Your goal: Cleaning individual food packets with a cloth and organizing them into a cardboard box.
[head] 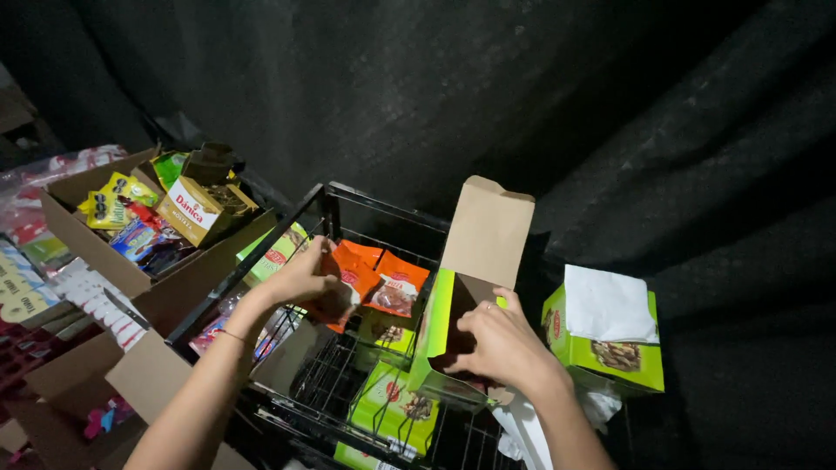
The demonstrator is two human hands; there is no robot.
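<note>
The left hand (300,274) pinches an orange packet (344,292) over the wire basket (348,365). The right hand (501,344) grips the open green box (444,339), keeping it steady.

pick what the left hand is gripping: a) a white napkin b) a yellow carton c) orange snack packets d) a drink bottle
c, the left hand is closed on orange snack packets above the black wire rack, while the right hand reaches into the open green carton.
</note>
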